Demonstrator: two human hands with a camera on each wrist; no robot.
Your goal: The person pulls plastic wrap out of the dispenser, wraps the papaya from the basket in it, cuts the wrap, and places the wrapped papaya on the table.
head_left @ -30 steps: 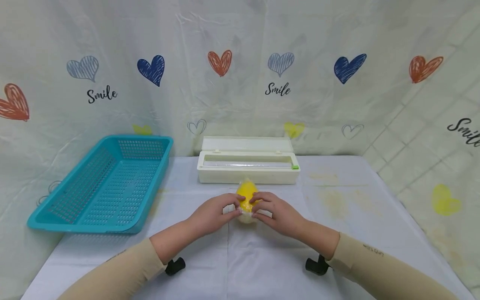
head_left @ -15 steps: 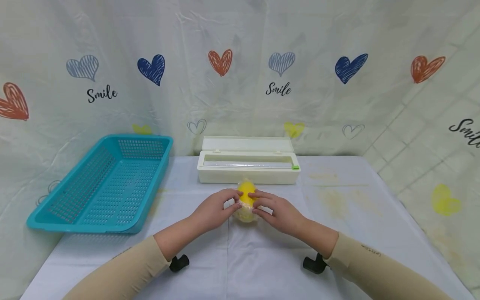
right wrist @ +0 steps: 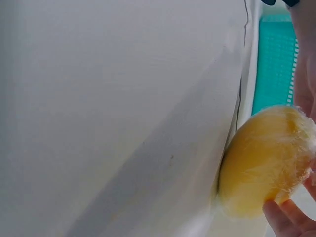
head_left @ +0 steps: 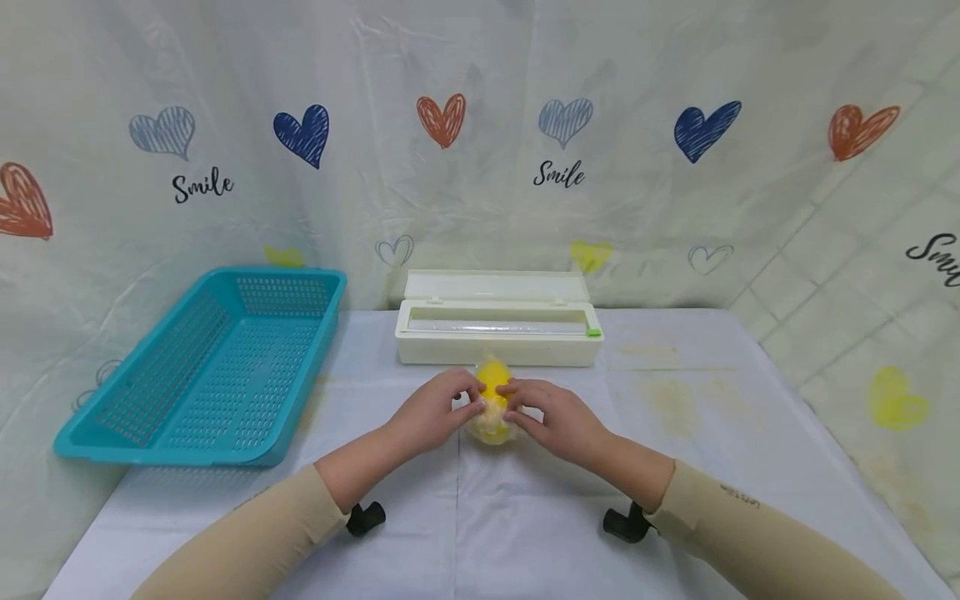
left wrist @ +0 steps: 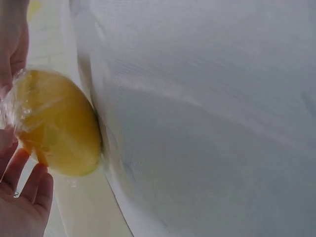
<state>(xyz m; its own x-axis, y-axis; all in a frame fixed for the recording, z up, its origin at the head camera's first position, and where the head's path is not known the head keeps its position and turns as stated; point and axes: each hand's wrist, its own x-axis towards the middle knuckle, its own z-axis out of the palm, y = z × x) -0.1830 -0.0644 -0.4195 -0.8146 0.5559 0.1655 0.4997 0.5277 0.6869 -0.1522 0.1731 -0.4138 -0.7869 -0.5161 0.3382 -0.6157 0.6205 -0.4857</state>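
Observation:
A smooth yellow oval fruit, which looks like a mango [head_left: 492,374], rests on the cloth in front of the white box, wrapped in clear cling film [left wrist: 29,96]. The film is bunched and wrinkled on the side facing up. My left hand [head_left: 438,408] grips the fruit from the left, thumb and forefinger at the gathered film and other fingers along its side. From the right my right hand [head_left: 558,417] does the same, its thumb by the crumpled film. In the right wrist view, fingertips [right wrist: 279,217] touch the mango's lower side. The fingers hide part of the film.
Behind the fruit stands a white cling film dispenser [head_left: 498,350], lid raised, a roll inside and a green slider at its right end. A turquoise perforated basket [head_left: 303,392] sits at the left of the white-clothed table [head_left: 675,517]. A heart-printed curtain [head_left: 487,200] hangs behind.
Both hands have shifted slightly over the mango, the fingers lifting a little and working at the film. More of the fruit's near end shows below them. The basket and dispenser stay put.

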